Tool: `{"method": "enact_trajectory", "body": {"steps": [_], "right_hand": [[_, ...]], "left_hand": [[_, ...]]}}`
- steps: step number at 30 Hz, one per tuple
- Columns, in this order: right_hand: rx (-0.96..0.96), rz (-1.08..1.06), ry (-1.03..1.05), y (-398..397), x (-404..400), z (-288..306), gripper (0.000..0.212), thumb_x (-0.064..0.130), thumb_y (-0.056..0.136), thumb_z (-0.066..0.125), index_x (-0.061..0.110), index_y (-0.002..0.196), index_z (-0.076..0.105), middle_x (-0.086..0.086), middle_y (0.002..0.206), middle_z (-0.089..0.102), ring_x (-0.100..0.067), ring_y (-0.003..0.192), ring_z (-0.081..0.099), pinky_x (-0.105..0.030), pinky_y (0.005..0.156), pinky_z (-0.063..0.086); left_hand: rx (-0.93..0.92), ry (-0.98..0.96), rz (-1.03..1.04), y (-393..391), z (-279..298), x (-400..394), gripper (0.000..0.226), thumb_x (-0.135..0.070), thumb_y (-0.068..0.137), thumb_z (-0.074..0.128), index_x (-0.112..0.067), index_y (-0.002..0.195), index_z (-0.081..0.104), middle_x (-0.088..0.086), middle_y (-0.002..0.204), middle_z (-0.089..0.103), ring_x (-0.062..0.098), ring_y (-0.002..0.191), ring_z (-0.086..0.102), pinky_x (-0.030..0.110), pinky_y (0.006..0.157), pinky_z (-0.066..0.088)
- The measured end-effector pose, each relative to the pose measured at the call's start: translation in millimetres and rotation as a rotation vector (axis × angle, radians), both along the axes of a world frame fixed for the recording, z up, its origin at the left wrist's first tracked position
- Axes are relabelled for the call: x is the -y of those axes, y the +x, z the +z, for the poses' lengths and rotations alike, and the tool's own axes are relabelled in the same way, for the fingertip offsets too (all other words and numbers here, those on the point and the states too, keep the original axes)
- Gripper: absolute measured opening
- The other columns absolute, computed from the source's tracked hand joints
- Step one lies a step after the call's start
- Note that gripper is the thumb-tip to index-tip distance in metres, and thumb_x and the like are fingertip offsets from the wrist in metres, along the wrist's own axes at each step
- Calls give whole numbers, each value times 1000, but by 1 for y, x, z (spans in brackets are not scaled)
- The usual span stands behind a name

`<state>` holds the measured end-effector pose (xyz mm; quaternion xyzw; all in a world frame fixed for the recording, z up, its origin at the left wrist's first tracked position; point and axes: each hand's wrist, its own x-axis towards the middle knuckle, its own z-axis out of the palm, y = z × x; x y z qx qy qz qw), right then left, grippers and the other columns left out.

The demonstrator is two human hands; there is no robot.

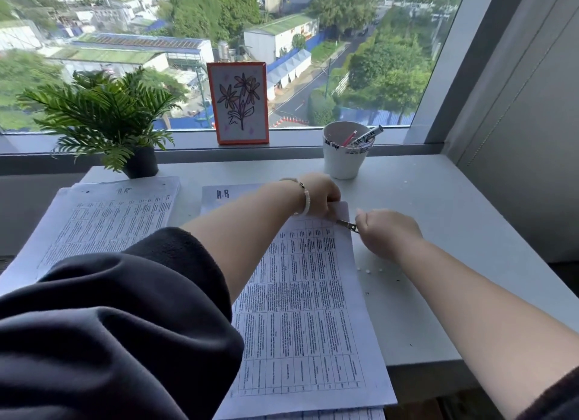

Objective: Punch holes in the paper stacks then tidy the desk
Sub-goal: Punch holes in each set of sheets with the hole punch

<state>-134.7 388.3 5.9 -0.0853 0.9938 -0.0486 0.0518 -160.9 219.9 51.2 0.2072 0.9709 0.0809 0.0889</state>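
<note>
A stack of printed table sheets (307,310) lies in the middle of the grey desk (445,206). My left hand (319,194) reaches across it, and its curled fingers hold the stack's top right corner. My right hand (388,231) is just right of that corner. It pinches a small metal piece (347,224), seemingly a clip, whose tip touches the stack's right edge. A second paper stack (109,219) marked "H.R" lies to the left. No hole punch is in view.
A white cup (343,159) with a marker, a red pen and clips stands behind my hands. A potted fern (103,112) and an orange-framed flower drawing (238,103) stand by the window. Small white paper dots (371,269) lie on the desk near my right wrist.
</note>
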Motion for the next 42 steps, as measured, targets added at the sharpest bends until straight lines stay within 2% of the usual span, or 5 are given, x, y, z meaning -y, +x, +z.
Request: {"method": "enact_trajectory", "body": {"steps": [26, 35, 37, 39, 42], "right_hand": [[269, 80, 87, 35, -6, 19, 41, 26, 96, 32, 16, 75, 66, 0, 76, 62, -23, 74, 59, -29, 79, 48], [122, 174, 137, 45, -2, 17, 34, 22, 100, 29, 14, 92, 61, -5, 81, 54, -29, 91, 58, -33, 86, 50], [99, 177, 145, 46, -3, 14, 36, 23, 100, 27, 12, 93, 61, -7, 89, 60, -31, 93, 59, -33, 85, 50], [72, 185, 167, 47, -4, 12, 37, 24, 101, 25, 11, 94, 59, -10, 99, 65, -32, 96, 59, -33, 83, 49], [18, 199, 206, 47, -3, 9, 45, 31, 103, 20, 13, 99, 61, -11, 109, 65, -32, 102, 60, -34, 83, 45]], "left_hand": [[-71, 90, 69, 3, 23, 30, 48, -26, 87, 66, -15, 59, 29, 0, 60, 33, 21, 67, 37, 25, 59, 30], [-92, 139, 66, 5, 25, 32, 44, -27, 87, 67, -15, 61, 34, -2, 62, 38, 21, 70, 41, 25, 61, 31], [-113, 85, 52, 9, 27, 30, 23, -29, 87, 66, -14, 78, 51, 1, 79, 53, 24, 82, 51, 27, 69, 39], [-173, -35, -7, 17, 26, 23, 46, -34, 83, 69, -19, 122, 50, 4, 121, 54, 24, 112, 51, 37, 98, 41], [-248, -409, -240, 28, 14, -9, 68, -42, 78, 69, -31, 138, 38, -4, 143, 38, 24, 140, 25, 59, 113, 3]]}}
